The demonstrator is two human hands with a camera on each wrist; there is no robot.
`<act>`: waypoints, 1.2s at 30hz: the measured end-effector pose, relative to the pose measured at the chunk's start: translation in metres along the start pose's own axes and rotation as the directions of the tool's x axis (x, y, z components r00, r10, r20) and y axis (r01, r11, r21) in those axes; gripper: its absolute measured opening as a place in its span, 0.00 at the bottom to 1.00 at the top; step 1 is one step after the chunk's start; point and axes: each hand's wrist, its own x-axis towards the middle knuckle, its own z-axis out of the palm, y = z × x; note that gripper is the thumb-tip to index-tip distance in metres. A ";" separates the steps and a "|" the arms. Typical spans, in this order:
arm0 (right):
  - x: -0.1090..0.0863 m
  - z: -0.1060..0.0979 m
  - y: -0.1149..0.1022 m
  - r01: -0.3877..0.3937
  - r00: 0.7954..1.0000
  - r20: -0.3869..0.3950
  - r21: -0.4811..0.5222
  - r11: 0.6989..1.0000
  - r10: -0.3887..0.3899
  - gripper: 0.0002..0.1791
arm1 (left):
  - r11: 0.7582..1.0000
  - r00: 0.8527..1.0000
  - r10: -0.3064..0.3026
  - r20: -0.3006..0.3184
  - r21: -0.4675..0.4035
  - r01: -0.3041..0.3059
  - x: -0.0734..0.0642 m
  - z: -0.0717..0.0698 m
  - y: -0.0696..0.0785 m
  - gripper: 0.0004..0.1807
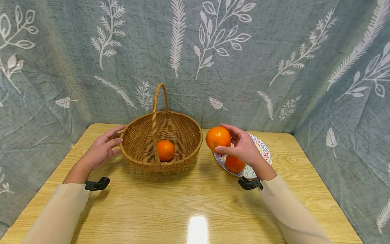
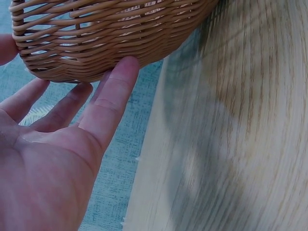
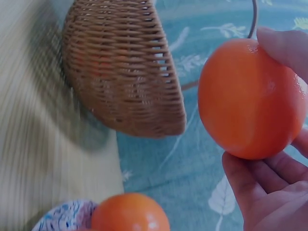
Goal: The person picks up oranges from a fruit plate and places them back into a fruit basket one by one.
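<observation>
My right hand grips an orange between thumb and fingers, raised at the left side of a patterned plate. On that plate sits another orange, partly covered by the hand; a further bit of orange shows beside the fingers. A brown wicker basket with a tall arched handle stands left of the plate, one orange inside it. At the basket's left side, my left hand touches the rim and outer weave with extended fingers, palm facing the camera in the left wrist view.
The wooden table reaches back to a grey-blue leaf-patterned cloth, which hangs behind and on both sides. Basket and plate both stand toward the table's back edge, a strip of bare wood between them. A bright light reflection lies near the front.
</observation>
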 end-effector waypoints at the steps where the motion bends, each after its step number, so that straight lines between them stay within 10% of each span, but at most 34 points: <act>1: 0.002 0.002 -0.001 0.002 1.000 0.001 0.003 1.000 -0.002 0.44 | 1.000 1.000 -0.001 0.000 0.001 0.001 0.000 0.000 0.000 0.34; 36: 0.084 0.048 -0.033 0.030 0.995 0.093 0.092 0.995 -0.039 0.41 | 1.000 1.000 0.005 0.006 -0.006 -0.005 0.003 -0.003 -0.004 0.34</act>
